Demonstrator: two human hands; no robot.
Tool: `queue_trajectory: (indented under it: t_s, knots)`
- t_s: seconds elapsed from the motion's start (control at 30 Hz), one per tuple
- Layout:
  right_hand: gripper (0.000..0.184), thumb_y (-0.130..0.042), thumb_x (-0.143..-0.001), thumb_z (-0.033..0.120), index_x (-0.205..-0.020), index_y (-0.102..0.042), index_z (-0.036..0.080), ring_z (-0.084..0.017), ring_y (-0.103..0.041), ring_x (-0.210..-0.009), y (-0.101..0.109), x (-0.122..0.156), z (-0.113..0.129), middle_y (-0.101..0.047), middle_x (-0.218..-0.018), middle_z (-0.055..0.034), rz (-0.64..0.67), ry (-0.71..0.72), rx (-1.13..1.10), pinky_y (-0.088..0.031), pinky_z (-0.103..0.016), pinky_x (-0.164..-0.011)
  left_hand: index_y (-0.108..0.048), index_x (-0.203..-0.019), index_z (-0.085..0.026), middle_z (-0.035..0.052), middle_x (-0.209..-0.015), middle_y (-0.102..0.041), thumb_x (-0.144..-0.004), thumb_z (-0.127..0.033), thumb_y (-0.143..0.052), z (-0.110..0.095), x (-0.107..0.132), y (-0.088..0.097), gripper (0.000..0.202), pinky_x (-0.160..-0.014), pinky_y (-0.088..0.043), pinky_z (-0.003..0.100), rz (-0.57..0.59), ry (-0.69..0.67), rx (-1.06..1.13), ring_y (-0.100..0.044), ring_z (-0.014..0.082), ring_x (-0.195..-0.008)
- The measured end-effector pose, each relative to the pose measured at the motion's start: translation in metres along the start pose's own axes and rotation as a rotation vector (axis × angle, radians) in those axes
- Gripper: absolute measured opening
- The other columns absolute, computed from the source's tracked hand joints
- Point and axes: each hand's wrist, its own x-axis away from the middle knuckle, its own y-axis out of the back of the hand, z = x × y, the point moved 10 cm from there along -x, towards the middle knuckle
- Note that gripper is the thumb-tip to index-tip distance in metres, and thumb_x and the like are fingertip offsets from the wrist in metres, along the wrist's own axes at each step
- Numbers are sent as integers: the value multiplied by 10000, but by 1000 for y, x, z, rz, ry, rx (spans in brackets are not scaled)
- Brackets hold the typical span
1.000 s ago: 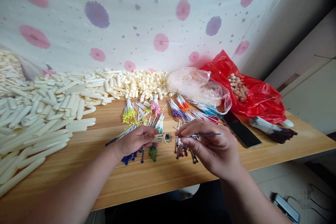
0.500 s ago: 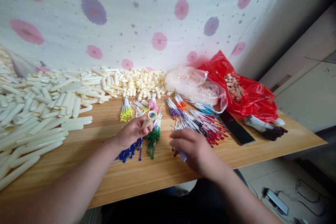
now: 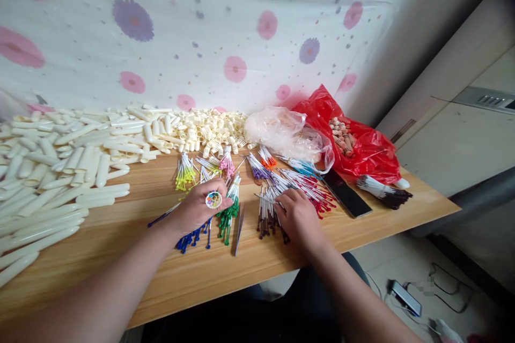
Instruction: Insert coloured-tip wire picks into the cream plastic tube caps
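Note:
My left hand is closed round a round cream-white pen barrel, its end facing me and several coloured tips showing inside. A thin blue-tipped pen refill lies by the left wrist. My right hand rests over the brown-tipped pen refills, pinching one slim white refill between thumb and fingers. Between the hands, metal tweezers lie on the wood beside the green-tipped refills. The blue-tipped refills are partly hidden under my left hand.
Cream pen barrels heap at the left, with small slotted cream parts behind. Yellow, pink, purple, orange and red-tipped refills spread across the table. A clear bag, red bag and black phone stand right.
My right hand has moved onto the brown-tipped refills and now pinches one. The tweezers now lie in plain view on the table. My left hand has turned the barrel's end toward me.

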Motion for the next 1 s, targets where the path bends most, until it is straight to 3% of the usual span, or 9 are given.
queue_trajectory:
  t_s: [0.2,0.4,0.53,0.7,0.83,1.0]
  knots:
    - [168,-542,-863,237,-732,-635,189,-203,-544,-800,-18,-2,-13,-632,-798,-61,123,-73,183,-387,-306,-740,-450,-637,-175,-32,-669,-434,-826,-366,-569,1,1,-3,294,-632,-329,254,15,-19,-27,-409,124,-653]
    - [207,-506,-859,192,-680,-607,171,-197,-547,-773,-13,-2,-17,-621,-760,-64,61,-120,125,-368,-303,-712,-457,-629,-171,-36,-654,-446,-816,-361,-580,2,0,-1,293,-624,-335,246,10,-11,-33,-421,119,-642]
    - [168,-504,-845,211,-699,-579,173,-163,-542,-704,0,-1,-22,-601,-737,-38,-62,-228,-297,-391,-268,-658,-523,-659,-164,-35,-634,-478,-839,-383,-548,5,0,-2,285,-611,-360,238,-10,41,-34,-456,117,-620]
    - [191,-509,-842,344,-746,-535,181,-100,-459,-504,-28,-3,8,-502,-600,30,75,-347,-991,-375,-214,-487,-629,-850,-155,-9,-665,-590,-832,-369,-571,6,2,-8,222,-617,-427,248,-134,129,141,-551,137,-636]
    - [186,-552,-819,351,-746,-555,179,-74,-423,-459,-38,-7,33,-494,-581,43,130,-346,-1155,-350,-191,-436,-648,-757,-145,8,-680,-626,-800,-349,-638,4,4,-11,209,-643,-474,256,-230,135,342,-599,141,-656]
    - [215,-657,-748,354,-847,-633,165,-92,-528,-532,-39,-3,32,-604,-646,2,147,-379,-1334,-401,-189,-450,-640,-702,-145,-13,-641,-630,-721,-332,-733,15,8,2,210,-606,-509,227,-375,201,621,-608,116,-602]
